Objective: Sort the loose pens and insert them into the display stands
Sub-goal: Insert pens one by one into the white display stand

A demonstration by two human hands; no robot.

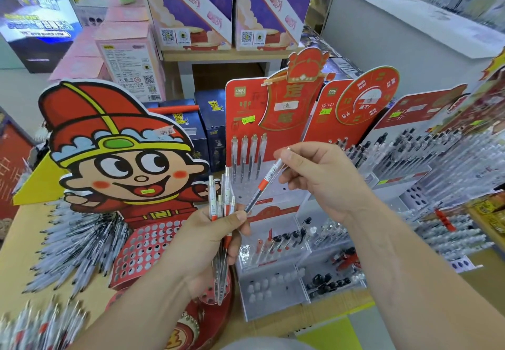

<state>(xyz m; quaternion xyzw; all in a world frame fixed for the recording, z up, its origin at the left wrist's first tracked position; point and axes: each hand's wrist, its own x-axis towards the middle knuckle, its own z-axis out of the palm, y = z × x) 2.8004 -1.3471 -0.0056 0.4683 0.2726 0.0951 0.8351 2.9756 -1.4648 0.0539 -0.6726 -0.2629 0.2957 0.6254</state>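
Note:
My left hand (pixel 207 243) grips a bundle of several clear pens with red grips (pixel 222 199), held upright in front of the stands. My right hand (pixel 319 180) pinches the upper end of a single clear pen with a red band (pixel 266 183); that pen slants down and left, its tip reaching my left thumb. Behind both hands stands a red-backed clear display stand (pixel 246 109) with several pens in its top row and rows of free holes below. A cartoon-figure stand (pixel 142 251) with a red perforated base sits at the left.
More red-backed stands (pixel 355 109) packed with pens run to the right. Fans of pens (pixel 82 243) fill the cartoon stand's left side. Clear trays (pixel 276 284) of caps and parts lie low in front. Boxes (pixel 191 8) are stacked behind.

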